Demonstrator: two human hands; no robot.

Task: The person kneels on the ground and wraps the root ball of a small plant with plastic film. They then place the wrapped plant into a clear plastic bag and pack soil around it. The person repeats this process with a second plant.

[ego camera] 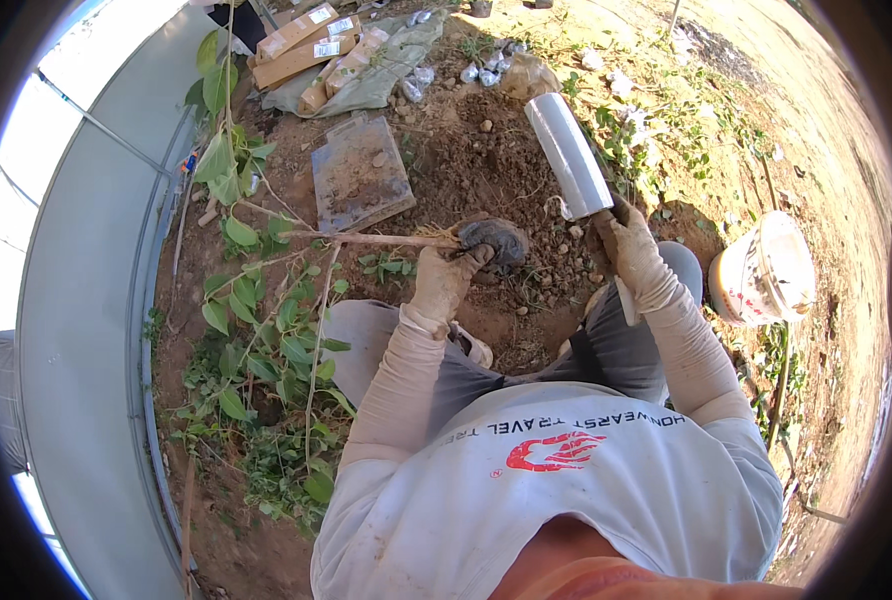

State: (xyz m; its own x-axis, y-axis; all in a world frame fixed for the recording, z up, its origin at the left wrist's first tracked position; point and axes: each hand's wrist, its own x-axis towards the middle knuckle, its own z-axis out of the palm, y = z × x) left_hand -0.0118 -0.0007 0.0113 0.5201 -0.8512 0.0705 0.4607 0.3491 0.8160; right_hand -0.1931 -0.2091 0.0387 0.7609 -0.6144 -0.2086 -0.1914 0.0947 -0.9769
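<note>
In the head view my gloved left hand [446,281] is closed on the base of a leafy sapling. Its root ball [497,241] is dark and looks wrapped in thin black material. The woody stem [386,239] points left, with green leaves [285,345] on branches beside my left arm. My right hand [636,251], also gloved, grips the lower end of a roll of silvery film or foil [569,156], which slants up and left. A loose strip hangs at the roll's lower edge. The fingertips of my right hand are partly hidden behind the roll's core.
A dirt-covered flat slab [360,176] lies on the soil ahead. Cardboard boxes [296,67] rest on a plastic sheet [416,45] beyond it. Small silvery bundles [491,67] lie nearby. A white bucket [753,270] stands at right; a pale greenhouse wall [93,300] runs along the left.
</note>
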